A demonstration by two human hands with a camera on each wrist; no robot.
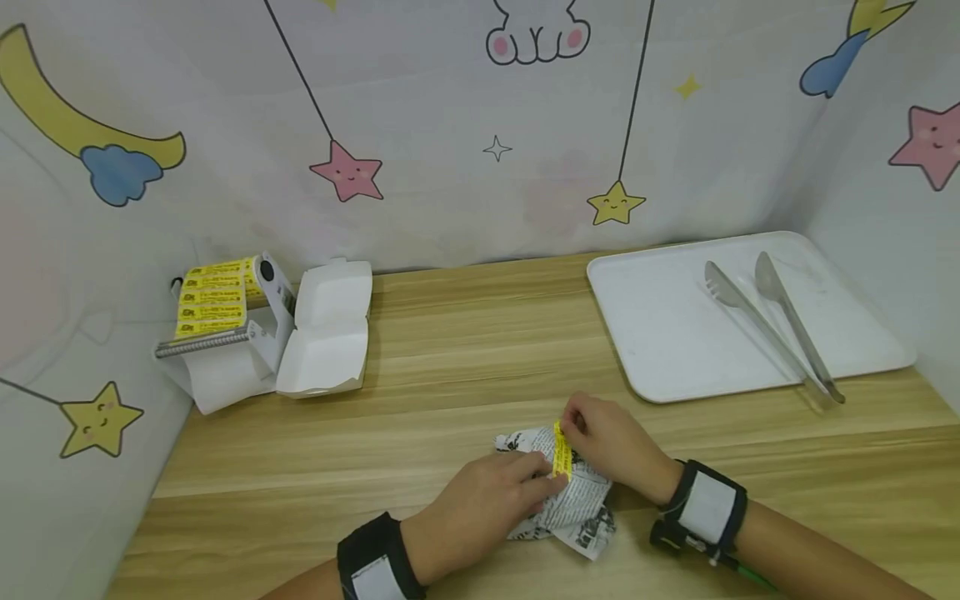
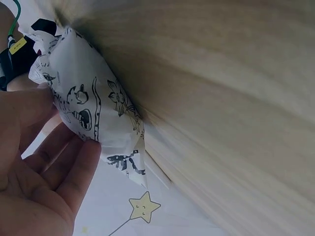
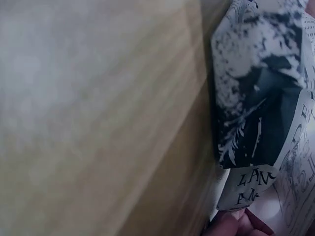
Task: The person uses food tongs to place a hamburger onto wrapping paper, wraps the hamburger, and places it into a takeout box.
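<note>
A small parcel wrapped in printed newspaper-style paper (image 1: pixel 588 498) lies on the table in front of me, with a loose paper flap toward my side. Across its top runs a yellow label strip (image 1: pixel 562 454). My right hand (image 1: pixel 618 446) pinches the strip's far end between thumb and curled fingers. With fairly straight fingers, my left hand (image 1: pixel 480 504) rests on the parcel's left side and touches the strip's near end. In the left wrist view, its fingers lie along the patterned paper (image 2: pixel 110 98). Dark-printed folds of the wrapping (image 3: pixel 263 108) fill the right wrist view's side, fingertips just below.
At the back left stands a label dispenser (image 1: pixel 258 342) with a roll of yellow labels (image 1: pixel 213 296). Beside it lies an open white takeaway box (image 1: pixel 330 350). A white tray (image 1: pixel 652 333) at the back right carries metal tongs (image 1: pixel 798 325). A patterned cloth wall borders the table.
</note>
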